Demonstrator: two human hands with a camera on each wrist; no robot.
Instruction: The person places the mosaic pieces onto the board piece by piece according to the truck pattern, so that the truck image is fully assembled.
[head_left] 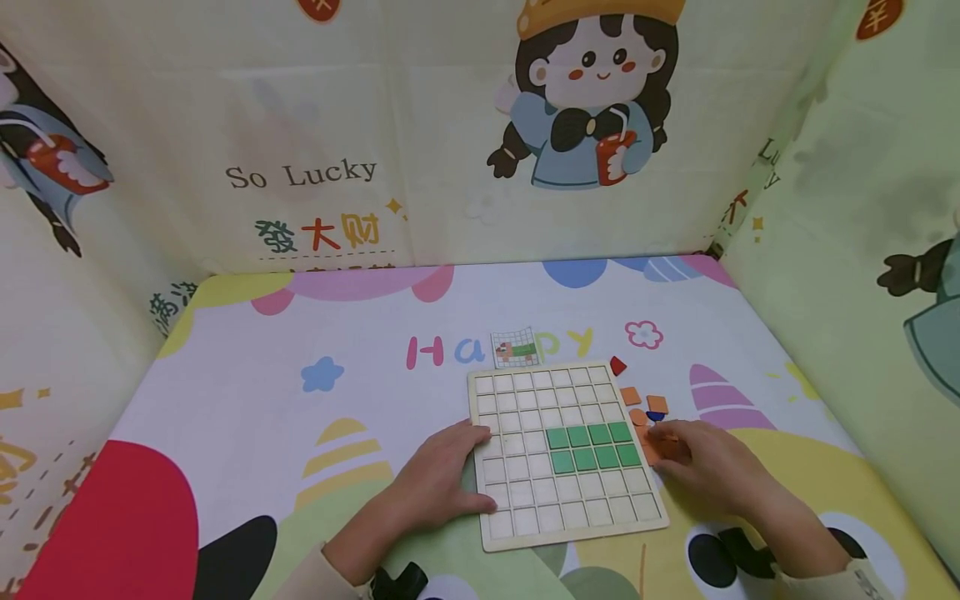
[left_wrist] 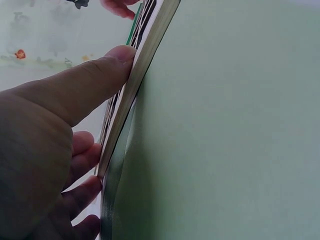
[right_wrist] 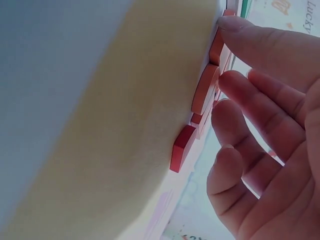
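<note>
- Left hand [head_left: 438,479]: its fingers are spread, thumb and index resting at the left edge of the gridded board [head_left: 527,522] without closing round it. If that steadying is too light, a nudge from the other side could slide the board across the table [head_left: 255,392].
- Right hand [head_left: 701,462]: its fingers are parted and loosely bent at the orange pieces just beside the board's right edge, the thumb touching one; they seem to hold nothing, though the hand hides part of the pile from the head view.
- Because those pieces lie close together, one pushing finger could scatter its neighbours, such as the orange disc [head_left: 638,417] or the blue piece [head_left: 656,416].
- The red piece [head_left: 617,366] lies close to the board's far right corner; a twist of the board could knock it away.
- The green tiles [head_left: 579,436] sit in two rows of four; a dragging sleeve or a hard jolt could unseat them.
- The small printed card [head_left: 515,348] lies at the board's far edge, so pushing the board forward could cover or shift it.
</note>
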